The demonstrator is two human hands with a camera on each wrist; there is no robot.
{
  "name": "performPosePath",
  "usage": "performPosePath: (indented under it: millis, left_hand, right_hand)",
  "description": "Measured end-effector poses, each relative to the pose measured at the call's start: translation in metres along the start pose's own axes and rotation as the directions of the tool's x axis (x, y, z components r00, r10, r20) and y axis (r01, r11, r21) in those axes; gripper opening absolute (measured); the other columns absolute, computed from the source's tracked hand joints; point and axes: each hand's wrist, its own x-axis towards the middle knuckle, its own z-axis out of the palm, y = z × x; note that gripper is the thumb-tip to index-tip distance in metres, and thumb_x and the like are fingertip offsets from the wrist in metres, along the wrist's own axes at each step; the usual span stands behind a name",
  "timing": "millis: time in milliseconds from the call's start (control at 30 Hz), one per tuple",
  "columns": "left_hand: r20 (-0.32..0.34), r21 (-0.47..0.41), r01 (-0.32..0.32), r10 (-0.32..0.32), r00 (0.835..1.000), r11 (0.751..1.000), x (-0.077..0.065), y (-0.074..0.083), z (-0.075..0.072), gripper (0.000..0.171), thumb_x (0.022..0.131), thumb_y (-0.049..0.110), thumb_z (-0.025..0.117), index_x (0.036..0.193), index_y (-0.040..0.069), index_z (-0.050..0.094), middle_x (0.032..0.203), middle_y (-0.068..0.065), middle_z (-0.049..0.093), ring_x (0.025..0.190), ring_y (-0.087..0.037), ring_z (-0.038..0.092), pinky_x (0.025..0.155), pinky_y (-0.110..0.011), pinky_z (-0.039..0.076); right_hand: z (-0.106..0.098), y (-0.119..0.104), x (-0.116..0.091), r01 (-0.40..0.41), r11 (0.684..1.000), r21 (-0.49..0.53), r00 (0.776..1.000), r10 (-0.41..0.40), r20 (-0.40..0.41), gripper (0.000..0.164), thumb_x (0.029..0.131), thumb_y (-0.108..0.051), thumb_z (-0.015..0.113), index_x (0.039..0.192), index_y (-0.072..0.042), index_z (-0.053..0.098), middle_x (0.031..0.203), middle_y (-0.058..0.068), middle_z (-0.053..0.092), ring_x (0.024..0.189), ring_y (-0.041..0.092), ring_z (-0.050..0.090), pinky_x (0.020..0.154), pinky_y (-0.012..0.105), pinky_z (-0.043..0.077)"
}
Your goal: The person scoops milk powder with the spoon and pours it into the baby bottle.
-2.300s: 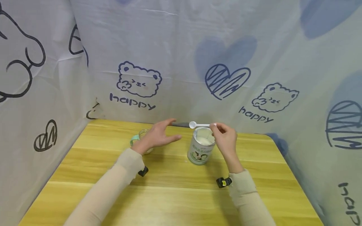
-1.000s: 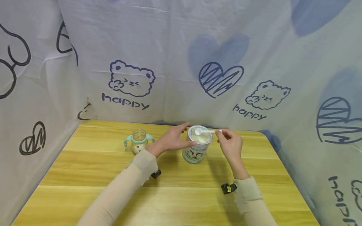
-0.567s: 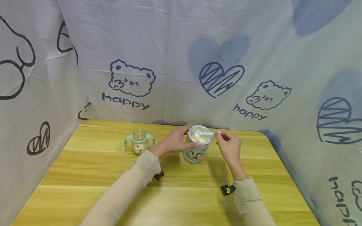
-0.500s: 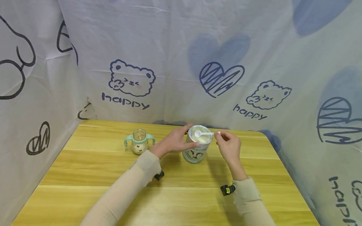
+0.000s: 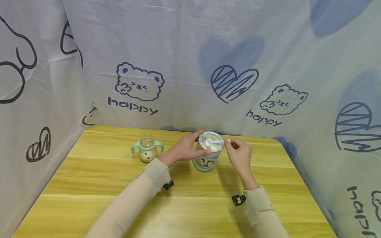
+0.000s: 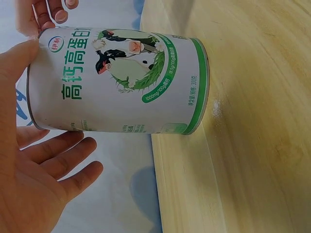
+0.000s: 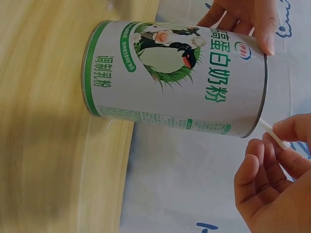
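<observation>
A white and green milk powder can (image 5: 206,161) stands upright and uncovered on the table, pale powder (image 5: 210,136) visible inside. My left hand (image 5: 185,148) holds it near the top, with the thumb on the front of the rim and fingers on the far side. Between thumb and fingertips, my right hand (image 5: 239,154) pinches the handle of a white measuring scoop (image 5: 209,141). The scoop's bowl lies within the can's mouth at the powder. In the right wrist view only part of the handle (image 7: 273,133) shows; the can wall hides the bowl.
Left of the can stands an uncapped baby bottle (image 5: 147,152) with mint green handles and pale contents. A white spill of powder (image 6: 216,108) lies on the wooden table (image 5: 190,211) beside the can's base. A printed cloth (image 5: 184,66) hangs behind and at both sides.
My left hand has moved right, from in front of the bottle to the can. The scoop has gone down from above the rim to the powder. Over the last half second little has moved.
</observation>
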Motion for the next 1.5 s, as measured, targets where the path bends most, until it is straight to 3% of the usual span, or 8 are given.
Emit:
performPosePath:
  millis: [200,467,700,833,1167,1500]
  left_hand:
    - [-0.005,0.005,-0.008,0.008,1.000,1.000,0.000,-0.001,0.001,0.089,0.093,0.056,0.075,0.162,0.014,0.037,0.145,-0.011,0.064,0.135,-0.029,0.061,0.113,-0.051,0.052]
    - [0.002,0.002,0.001,-0.001,1.000,1.000,0.001,0.001,0.000,0.088,0.093,0.057,0.074,0.162,0.015,0.038,0.144,-0.010,0.064,0.136,-0.028,0.060,0.114,-0.050,0.051]
    - [0.020,-0.017,0.008,-0.008,1.000,1.000,0.001,0.004,-0.002,0.089,0.093,0.055,0.075,0.162,0.014,0.038,0.144,-0.011,0.065,0.137,-0.030,0.060,0.114,-0.051,0.051]
    - [0.018,-0.020,0.007,-0.007,1.000,1.000,0.001,0.003,-0.002,0.088,0.093,0.054,0.075,0.162,0.014,0.038,0.143,-0.011,0.065,0.137,-0.030,0.060,0.114,-0.051,0.051]
    - [0.022,-0.012,0.007,-0.007,1.000,1.000,0.001,0.003,-0.002,0.088,0.094,0.053,0.074,0.163,0.013,0.037,0.144,-0.011,0.064,0.138,-0.030,0.059,0.114,-0.051,0.051]
    - [0.021,-0.007,0.024,-0.024,0.999,1.000,-0.001,0.004,-0.003,0.090,0.094,0.056,0.073,0.164,0.014,0.034,0.148,-0.010,0.062,0.140,-0.029,0.057,0.115,-0.052,0.050]
  right_hand:
    - [0.004,0.002,0.000,0.078,0.996,-0.037,0.997,-0.079,-0.008,0.014,0.091,-0.012,0.073,0.092,-0.001,0.082,0.084,0.016,0.077,0.069,0.016,0.062,0.061,0.017,0.047]
    - [0.008,0.000,0.001,0.176,0.974,-0.143,0.984,-0.173,0.032,0.017,0.091,-0.014,0.072,0.092,-0.001,0.082,0.081,0.015,0.074,0.073,0.028,0.066,0.067,0.032,0.051]
    - [0.011,-0.004,0.001,0.296,0.919,-0.259,0.955,-0.283,0.087,0.019,0.091,-0.015,0.069,0.084,-0.002,0.081,0.079,0.013,0.071,0.068,0.027,0.061,0.061,0.037,0.047]
    - [0.012,-0.007,0.002,0.341,0.895,-0.289,0.940,-0.323,0.108,0.019,0.092,-0.015,0.069,0.091,-0.001,0.083,0.080,0.012,0.072,0.067,0.026,0.060,0.058,0.036,0.046]
    - [0.016,-0.008,0.002,0.358,0.875,-0.326,0.932,-0.315,0.180,0.019,0.092,-0.015,0.073,0.099,-0.001,0.084,0.084,0.011,0.070,0.075,0.028,0.060,0.060,0.039,0.049]
    - [0.016,-0.015,0.005,0.401,0.863,-0.306,0.906,-0.325,0.271,0.016,0.093,-0.013,0.074,0.095,0.001,0.083,0.087,0.013,0.074,0.079,0.029,0.058,0.067,0.041,0.050]
